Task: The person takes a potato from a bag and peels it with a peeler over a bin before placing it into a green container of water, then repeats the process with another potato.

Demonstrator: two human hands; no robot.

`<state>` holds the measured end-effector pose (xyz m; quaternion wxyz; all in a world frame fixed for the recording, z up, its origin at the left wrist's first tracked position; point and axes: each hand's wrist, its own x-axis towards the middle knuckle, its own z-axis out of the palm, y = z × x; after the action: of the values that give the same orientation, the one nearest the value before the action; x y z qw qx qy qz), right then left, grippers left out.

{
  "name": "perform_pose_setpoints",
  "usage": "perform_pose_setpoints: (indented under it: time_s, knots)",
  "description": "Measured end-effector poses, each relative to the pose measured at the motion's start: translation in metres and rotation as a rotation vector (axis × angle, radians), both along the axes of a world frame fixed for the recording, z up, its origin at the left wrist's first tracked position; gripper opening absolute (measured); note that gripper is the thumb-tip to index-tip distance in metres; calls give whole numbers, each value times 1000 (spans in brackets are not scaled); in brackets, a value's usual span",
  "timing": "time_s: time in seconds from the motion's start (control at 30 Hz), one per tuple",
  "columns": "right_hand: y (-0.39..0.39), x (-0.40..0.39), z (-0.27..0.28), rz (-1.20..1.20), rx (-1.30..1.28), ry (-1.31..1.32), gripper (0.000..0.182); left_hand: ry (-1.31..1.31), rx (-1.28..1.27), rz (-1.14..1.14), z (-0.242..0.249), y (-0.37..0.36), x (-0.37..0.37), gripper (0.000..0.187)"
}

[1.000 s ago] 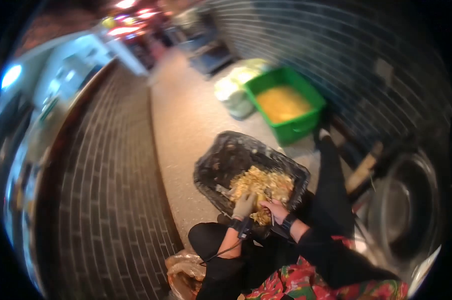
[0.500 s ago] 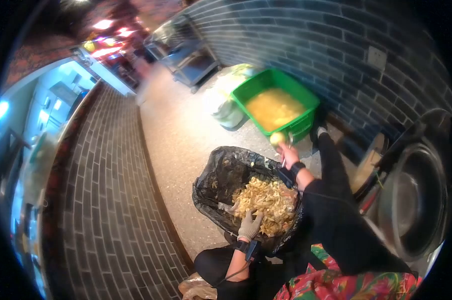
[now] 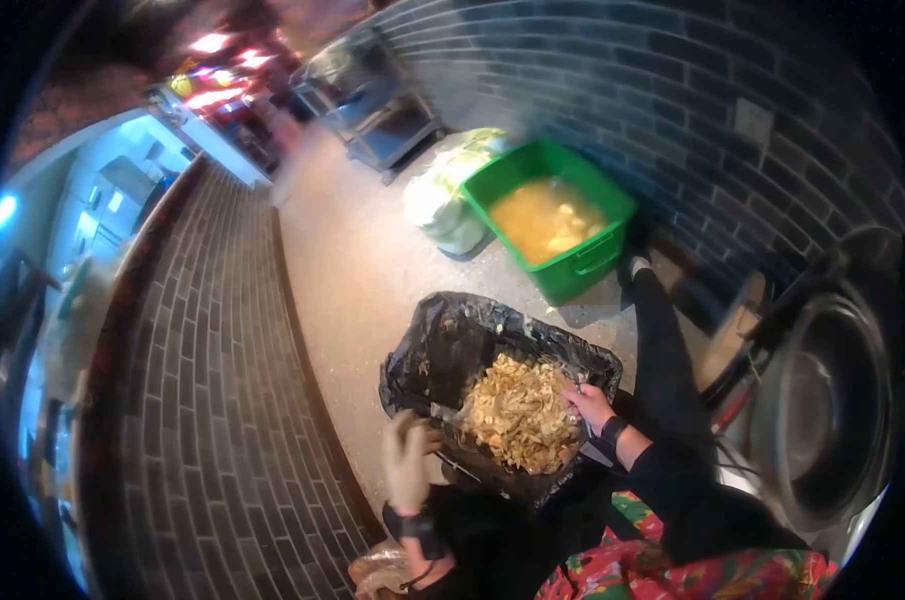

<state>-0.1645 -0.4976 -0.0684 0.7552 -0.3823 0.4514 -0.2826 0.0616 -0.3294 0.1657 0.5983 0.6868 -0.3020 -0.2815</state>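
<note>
A black plastic-lined bin (image 3: 442,345) stands between my legs, with a heap of pale peelings (image 3: 522,415) inside. My right hand (image 3: 590,405), bare, is at the right edge of the heap with its fingers curled round something thin that I cannot make out. My left hand (image 3: 408,462), in a whitish glove, is raised at the bin's left edge, blurred, with its fingers apart and nothing visible in it. Beyond the bin is a green tub (image 3: 575,270) with yellowish water and pale peeled pieces (image 3: 569,225) in it.
A white bag (image 3: 447,205) stands left of the tub. Farther back is a metal cart (image 3: 382,135). A large metal basin (image 3: 822,410) and a wooden board (image 3: 729,345) are at the right. Brick walls (image 3: 212,380) run along both sides. A plastic bag (image 3: 380,570) lies near my left knee.
My right hand has moved from the green tub back to the bin, and the round pale piece it held is gone from it. My left hand has lifted off the peelings and moved left.
</note>
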Motion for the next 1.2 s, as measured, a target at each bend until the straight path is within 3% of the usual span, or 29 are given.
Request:
perform_pose_setpoints:
  time_s: [0.03, 0.13, 0.2, 0.27, 0.33, 0.4, 0.47, 0.53, 0.57, 0.67, 0.73, 0.8, 0.87, 0.93, 1.03, 1.07, 1.17, 1.2]
  knots:
    - [7, -5, -7, 24, 30, -22, 16, -224, 41, 46, 19, 23, 6, 28]
    - [13, -11, -17, 47, -32, 88, 19, -112, -61, 222, 58, 92, 17, 31]
    - [16, -9, -60, 27, -275, 155, 29, -151, 30, 377, 60, 145, 22, 34]
    - [6, -19, -16, 319, -378, 588, 48, -197, 326, 565, 70, 181, 6, 38]
    - [15, -16, 8, 267, -295, 429, 63, -185, 408, 627, 51, 234, 5, 43]
    - [8, -15, -4, 344, -314, 496, 51, -17, 476, 731, 31, 293, 3, 46]
    - [8, -14, -11, 308, -225, 372, 46, -50, 520, 837, 4, 344, -6, 50]
    - [-3, -18, -28, 400, -221, 408, 37, -242, 860, 964, -11, 369, -16, 51]
    - [-9, -19, -40, 424, -234, 408, 37, -227, 858, 987, -19, 376, -23, 51]
    - [-11, -18, -71, 379, -459, 419, 34, -2, 1146, 672, -34, 377, -31, 44]
    - [-9, -17, -73, 357, -485, 310, 39, -59, 879, 610, -89, 386, -35, 48]
    - [-5, -15, -73, 341, -549, 343, 38, -538, 889, 322, -203, 413, -25, 46]
    - [-3, -15, -70, 334, -619, 391, 37, -169, 804, 566, -144, 312, -51, 48]
    - [1, -14, -57, 428, -620, 469, 36, -72, 792, 457, -84, 248, -59, 51]
    - [6, -10, -58, 412, -733, 466, 32, -286, 629, 572, -120, 234, -50, 42]
    - [3, -13, -58, 453, -777, 586, 28, -287, 618, 571, -125, 237, -45, 42]
    - [7, -15, -45, 435, -711, 570, 23, -270, 517, 649, -140, 262, -38, 32]
    - [6, -16, -45, 442, -694, 551, 23, -135, 476, 630, -144, 276, -33, 28]
